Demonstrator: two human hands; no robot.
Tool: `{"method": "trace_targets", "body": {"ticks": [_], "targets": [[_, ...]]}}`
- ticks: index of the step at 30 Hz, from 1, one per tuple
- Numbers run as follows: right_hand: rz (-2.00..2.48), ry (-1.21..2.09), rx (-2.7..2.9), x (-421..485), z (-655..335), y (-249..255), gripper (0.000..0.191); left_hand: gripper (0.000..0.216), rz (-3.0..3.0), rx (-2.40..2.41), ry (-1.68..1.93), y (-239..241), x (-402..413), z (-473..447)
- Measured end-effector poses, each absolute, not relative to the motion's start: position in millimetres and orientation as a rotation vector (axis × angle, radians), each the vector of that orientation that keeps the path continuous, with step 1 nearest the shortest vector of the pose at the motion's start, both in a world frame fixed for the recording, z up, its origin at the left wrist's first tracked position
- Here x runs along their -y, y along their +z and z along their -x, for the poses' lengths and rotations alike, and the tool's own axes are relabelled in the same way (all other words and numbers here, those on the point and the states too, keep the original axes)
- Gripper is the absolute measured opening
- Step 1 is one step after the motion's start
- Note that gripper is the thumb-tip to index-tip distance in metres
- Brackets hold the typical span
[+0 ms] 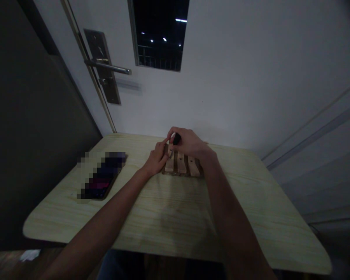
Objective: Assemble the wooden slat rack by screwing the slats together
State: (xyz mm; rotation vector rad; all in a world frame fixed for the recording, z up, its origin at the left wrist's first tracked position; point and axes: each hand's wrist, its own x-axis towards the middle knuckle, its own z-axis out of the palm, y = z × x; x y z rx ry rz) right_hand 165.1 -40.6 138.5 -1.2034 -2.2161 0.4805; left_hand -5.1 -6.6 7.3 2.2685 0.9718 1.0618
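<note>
In the head view a small board lies on the table, with several pale wooden blocks set side by side on a darker base. Small dark spots, holes or screw heads, mark the blocks. My right hand is closed around the black handle of what looks like a screwdriver, its shaft pointing down at the leftmost block. My left hand grips the board's left edge, fingers along its side. My right hand and wrist hide the board's far right part.
The pale wood-grain table stands against a white door with a metal lever handle and a dark window. A phone, partly pixelated, lies at the table's left. A dark panel rises on the left.
</note>
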Motion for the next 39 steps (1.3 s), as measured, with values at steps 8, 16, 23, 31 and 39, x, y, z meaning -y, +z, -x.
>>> {"method": "trace_targets", "body": {"ticks": [8, 16, 23, 31, 39], "targets": [[1.338, 0.433, 2.224, 43, -163, 139, 0.029, 0.062, -2.262, -0.961, 1.083, 8, 8, 5], [1.357, 0.284, 2.250, 46, -157, 142, 0.021, 0.062, -2.252, -0.954, 1.088, 11, 10, 4], [1.244, 0.400, 2.301, 42, -164, 141, 0.026, 0.063, -2.269, -0.966, 1.072, 9, 7, 5], [1.349, 0.323, 2.260, 42, -163, 141, 0.014, 0.061, -2.274, -0.926, 1.115, 10, 9, 4], [1.096, 0.495, 2.308, 40, -170, 138, 0.026, 0.062, -2.286, -0.956, 1.077, 10, 8, 6]]}}
